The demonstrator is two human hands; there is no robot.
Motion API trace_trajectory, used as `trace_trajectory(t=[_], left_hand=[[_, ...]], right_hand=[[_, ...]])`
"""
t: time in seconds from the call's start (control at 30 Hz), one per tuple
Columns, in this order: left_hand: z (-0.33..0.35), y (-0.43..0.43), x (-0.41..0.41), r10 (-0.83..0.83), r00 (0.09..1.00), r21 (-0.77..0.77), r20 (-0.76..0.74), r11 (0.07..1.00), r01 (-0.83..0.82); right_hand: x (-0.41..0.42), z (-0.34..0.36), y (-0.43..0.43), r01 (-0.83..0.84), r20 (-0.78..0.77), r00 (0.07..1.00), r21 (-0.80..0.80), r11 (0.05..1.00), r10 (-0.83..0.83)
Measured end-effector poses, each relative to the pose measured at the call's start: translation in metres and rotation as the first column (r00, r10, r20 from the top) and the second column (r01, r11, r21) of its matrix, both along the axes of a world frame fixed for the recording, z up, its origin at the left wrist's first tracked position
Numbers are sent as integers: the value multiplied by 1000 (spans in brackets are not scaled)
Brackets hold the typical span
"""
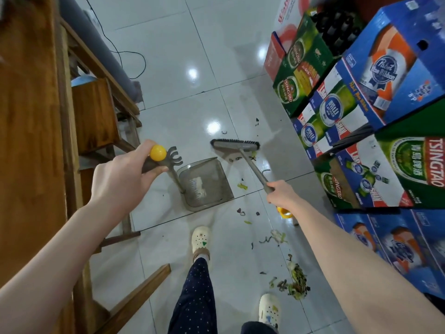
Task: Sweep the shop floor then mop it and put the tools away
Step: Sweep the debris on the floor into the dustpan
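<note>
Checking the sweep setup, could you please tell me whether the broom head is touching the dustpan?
Apart. The head view shows bare tile between the broom head and the dustpan lip.

Dustpan sits on the floor mid-aisle, broom head just beyond its right corner. Wooden furniture left, stacked beer cartons right, scraps trailing nearer, right of the feet.

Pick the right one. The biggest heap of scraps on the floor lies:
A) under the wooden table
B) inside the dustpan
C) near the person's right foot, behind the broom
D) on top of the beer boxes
C: the largest pile of scraps lies beside the right shoe, well behind the broom head and outside the dustpan.
</note>
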State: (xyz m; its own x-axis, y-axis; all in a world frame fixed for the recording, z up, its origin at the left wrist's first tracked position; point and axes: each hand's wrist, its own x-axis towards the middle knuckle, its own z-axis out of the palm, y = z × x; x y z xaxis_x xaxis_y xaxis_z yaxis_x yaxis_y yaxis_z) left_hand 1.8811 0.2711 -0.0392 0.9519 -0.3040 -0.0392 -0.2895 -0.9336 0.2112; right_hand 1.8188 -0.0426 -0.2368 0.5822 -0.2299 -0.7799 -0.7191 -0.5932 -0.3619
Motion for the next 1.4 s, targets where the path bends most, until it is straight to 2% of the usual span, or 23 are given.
trace_trajectory(t=[0.17,0.33,0.57,0.9,1.23,1.4], left_hand=[[4,-4,-15,-12,1000,6,-4,1000,12],[10,-16,-37,-24,999,0,25,1000,24],[16,-31,-54,13,999,15,45,1000,-14],[14,-38,-10,13,1000,-44,27,999,-11],[0,-43,62,-1,1000,-54,-17,999,0],[-12,-50,93,-11,1000,-36,4,999,11]], right_hand=[[-58,12,-23,5,-55,998,-39,999,-7],[-115,30,-40,28,-76,997,-9,1000,-28],[-134,54,-53,63,-23,998,13,998,-63],[-47,46,-49,177,69,981,74,981,-183],[69,11,-50,147,183,972,8,989,-146],[103,-2,-60,158,179,972,-13,987,-153]])
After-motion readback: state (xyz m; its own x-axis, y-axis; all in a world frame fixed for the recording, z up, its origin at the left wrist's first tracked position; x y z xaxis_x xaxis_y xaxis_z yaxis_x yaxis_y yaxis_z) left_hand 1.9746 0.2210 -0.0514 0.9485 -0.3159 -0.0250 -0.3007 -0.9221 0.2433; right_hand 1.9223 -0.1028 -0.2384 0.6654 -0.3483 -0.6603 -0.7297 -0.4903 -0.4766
